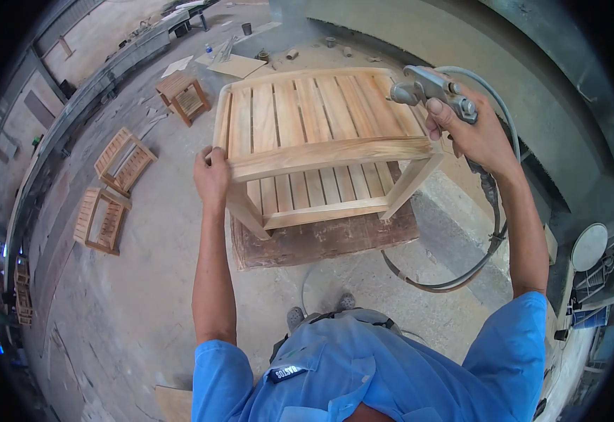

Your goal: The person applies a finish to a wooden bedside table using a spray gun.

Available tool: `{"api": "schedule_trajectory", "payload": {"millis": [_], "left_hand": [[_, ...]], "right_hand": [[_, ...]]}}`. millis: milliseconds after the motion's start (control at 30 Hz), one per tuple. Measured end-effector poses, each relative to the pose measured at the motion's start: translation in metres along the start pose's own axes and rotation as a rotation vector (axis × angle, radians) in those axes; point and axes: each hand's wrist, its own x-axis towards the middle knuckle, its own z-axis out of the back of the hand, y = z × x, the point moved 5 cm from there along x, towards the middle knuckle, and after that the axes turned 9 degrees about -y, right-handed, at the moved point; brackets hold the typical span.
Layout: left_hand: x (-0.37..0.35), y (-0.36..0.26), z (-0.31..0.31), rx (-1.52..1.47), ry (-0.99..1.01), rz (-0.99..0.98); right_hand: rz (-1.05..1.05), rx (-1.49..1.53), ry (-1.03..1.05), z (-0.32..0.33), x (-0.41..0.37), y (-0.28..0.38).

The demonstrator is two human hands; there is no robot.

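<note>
A slatted wooden bench (307, 151) with a lower slatted shelf stands in front of me on a brown worn platform (328, 246). My left hand (212, 172) is closed on the bench's near left corner, thumb on top. In my right hand (476, 130) is a metal spray gun (433, 91), gripped above the bench's right end. Its nozzle points left across the slats. A grey hose (498, 91) loops from the gun, and a darker hose (455, 281) curves down beside the platform.
Two slatted wooden pieces (103, 218) stand on the floor to the left, with a small wooden stool (184, 97) farther back. Flat boards (237, 65) and small cans lie behind the bench. A large grey-green wall panel (532, 91) rises at the right. A round white disc (590, 246) sits at far right.
</note>
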Motion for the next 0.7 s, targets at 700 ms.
{"api": "schedule_trajectory", "payload": {"millis": [700], "left_hand": [[-0.139,0.267,0.104,-0.130,0.308,0.922]], "right_hand": [[0.206,-0.146,-0.017,-0.022,-0.050,0.093]]}}
